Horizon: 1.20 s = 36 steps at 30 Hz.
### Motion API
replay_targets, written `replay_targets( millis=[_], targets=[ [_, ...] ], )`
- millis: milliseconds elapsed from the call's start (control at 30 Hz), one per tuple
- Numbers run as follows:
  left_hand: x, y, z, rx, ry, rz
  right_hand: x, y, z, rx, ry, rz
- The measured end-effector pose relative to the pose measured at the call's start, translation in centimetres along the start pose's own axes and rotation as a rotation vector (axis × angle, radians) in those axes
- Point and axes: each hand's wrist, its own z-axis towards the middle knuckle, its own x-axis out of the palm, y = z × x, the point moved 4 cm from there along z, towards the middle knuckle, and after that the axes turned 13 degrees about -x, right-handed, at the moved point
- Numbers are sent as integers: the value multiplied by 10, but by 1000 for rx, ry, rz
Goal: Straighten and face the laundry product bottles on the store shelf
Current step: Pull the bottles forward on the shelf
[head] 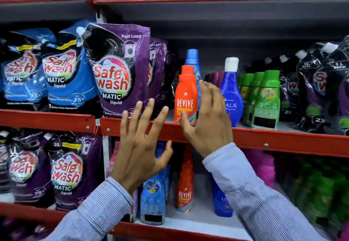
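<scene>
An orange Revive bottle [186, 93] stands upright at the front of the middle shelf [264, 142], label facing out. A light blue bottle [192, 57] stands right behind it. My right hand [207, 116] is open beside the orange bottle's right side, thumb near its base, fingers spread and not clasping it. My left hand [143, 146] is open with fingers spread, hovering in front of the shelf edge, left of the bottle. A dark blue white-capped bottle [232, 93] and green bottles [266, 99] stand to the right.
Purple [117, 70] and blue Safewash pouches [64, 74] fill the left of the middle shelf; black pouches [321, 82] sit at the far right. The lower shelf holds more pouches, a blue bottle [153, 197], another Revive bottle [185, 189] and pink and green bottles.
</scene>
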Motion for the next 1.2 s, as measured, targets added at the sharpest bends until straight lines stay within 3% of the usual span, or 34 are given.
replay_targets(
  millis=[133,267,433,567,633,867,1200],
  targets=[
    [25,9,-8,25,106,-13,26,-1,12,248,135,2],
    [39,15,-10,28,83,-38,37,-10,14,324,179,2],
    [45,14,-13,13,53,-39,26,-8,14,314,-14,112],
    [46,13,-13,4,22,-34,-15,0,15,222,-256,154],
    [46,13,-13,0,20,-42,-37,5,7,150,-286,165],
    [44,13,-13,-14,-1,-60,-25,11,-100,266,48,412],
    [50,11,-12,-29,-9,-79,89,-24,-233,571,391,395]
  ],
)
